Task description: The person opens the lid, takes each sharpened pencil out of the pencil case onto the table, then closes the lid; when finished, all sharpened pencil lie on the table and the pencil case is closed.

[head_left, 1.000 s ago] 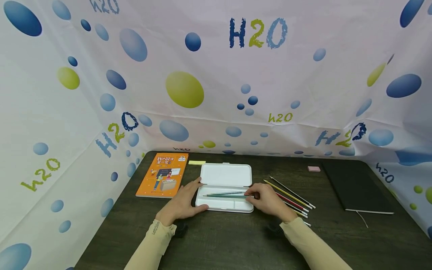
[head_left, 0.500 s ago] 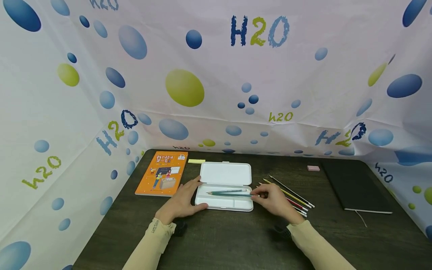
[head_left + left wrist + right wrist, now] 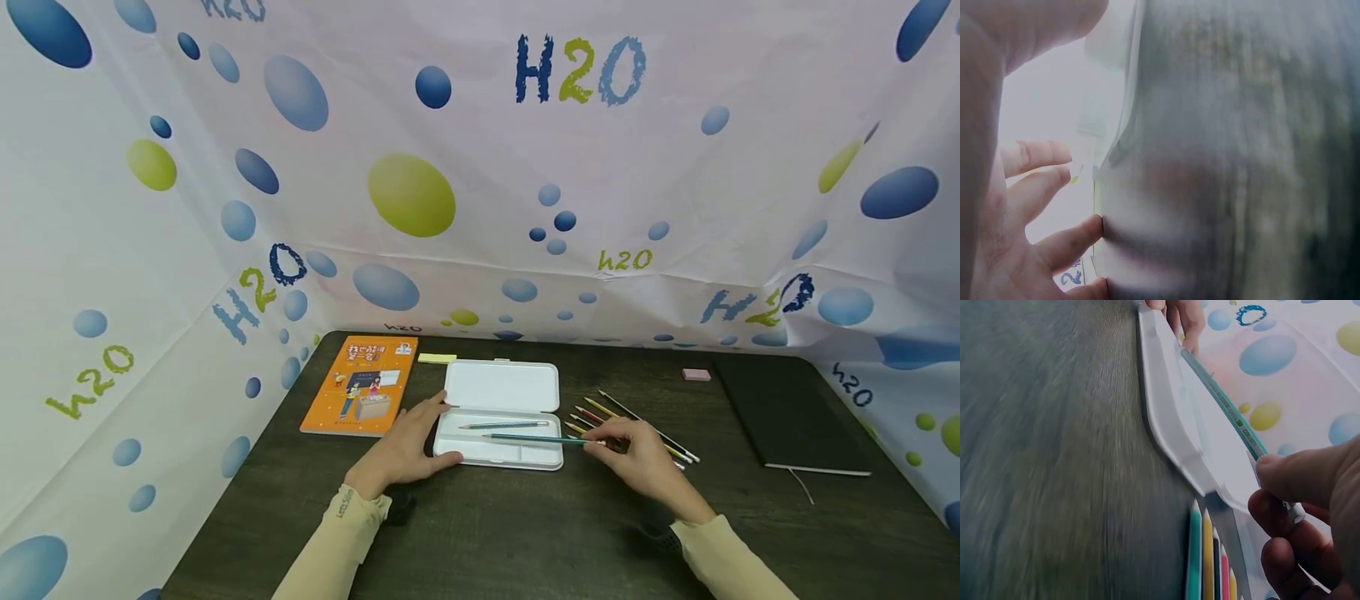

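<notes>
A white pencil case lies on the dark table with its lid swung back. My left hand rests at the case's left end, thumb by the front corner and fingers spread along the side. Between thumb and fingertips, my right hand pinches a green pencil near its eraser end. This pencil's sharpened end reaches over the case, while the eraser end is beyond the right wall. A second green pencil lies inside the case. The left wrist view is blurred and shows my left fingers beside the case's end.
Several loose pencils lie right of the case, partly behind my right hand. An orange book and a yellow strip are at the back left. A pink eraser and a black notebook lie to the right.
My right hand has moved right, sliding the green pencil partway past the case's right side and away from the other one. The left hand keeps its place.
</notes>
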`<state>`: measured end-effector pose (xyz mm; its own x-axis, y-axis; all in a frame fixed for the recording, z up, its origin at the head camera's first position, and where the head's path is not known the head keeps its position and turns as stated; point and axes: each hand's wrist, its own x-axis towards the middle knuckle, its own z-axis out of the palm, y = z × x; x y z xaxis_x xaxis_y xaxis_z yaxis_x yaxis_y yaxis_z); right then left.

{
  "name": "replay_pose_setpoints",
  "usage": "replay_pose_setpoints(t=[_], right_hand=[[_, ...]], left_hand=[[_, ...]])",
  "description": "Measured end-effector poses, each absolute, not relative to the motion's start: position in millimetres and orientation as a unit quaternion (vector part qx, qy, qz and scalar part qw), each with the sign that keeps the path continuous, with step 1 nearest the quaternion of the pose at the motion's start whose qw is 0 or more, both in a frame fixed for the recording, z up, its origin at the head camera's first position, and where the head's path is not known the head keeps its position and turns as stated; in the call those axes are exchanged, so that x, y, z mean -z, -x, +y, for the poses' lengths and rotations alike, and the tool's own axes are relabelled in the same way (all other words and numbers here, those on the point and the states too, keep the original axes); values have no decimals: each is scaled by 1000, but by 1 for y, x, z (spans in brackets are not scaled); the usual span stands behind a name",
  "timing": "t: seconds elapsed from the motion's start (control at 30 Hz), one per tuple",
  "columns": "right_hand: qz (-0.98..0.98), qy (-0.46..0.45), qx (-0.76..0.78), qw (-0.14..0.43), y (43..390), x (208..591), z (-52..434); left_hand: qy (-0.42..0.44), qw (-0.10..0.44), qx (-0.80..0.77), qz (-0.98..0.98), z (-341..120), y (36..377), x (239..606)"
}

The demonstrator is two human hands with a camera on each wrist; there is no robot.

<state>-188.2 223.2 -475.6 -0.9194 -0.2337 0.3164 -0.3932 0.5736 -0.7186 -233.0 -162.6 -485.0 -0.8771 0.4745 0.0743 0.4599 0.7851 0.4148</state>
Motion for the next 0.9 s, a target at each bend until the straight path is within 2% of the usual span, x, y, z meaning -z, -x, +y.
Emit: replay_pose_setpoints(t=[0.2, 0.53, 0.9], right_hand=[[-881, -175, -419, 130, 168, 474, 256], [-893, -111, -401, 170, 132, 477, 300], [-907, -58, -378, 175, 114, 488, 314]], left_hand=[[-249, 17, -215, 944, -162, 234, 486], [-251, 20, -216, 943, -163, 235, 487], [-258, 14, -226, 939, -162, 233, 483]])
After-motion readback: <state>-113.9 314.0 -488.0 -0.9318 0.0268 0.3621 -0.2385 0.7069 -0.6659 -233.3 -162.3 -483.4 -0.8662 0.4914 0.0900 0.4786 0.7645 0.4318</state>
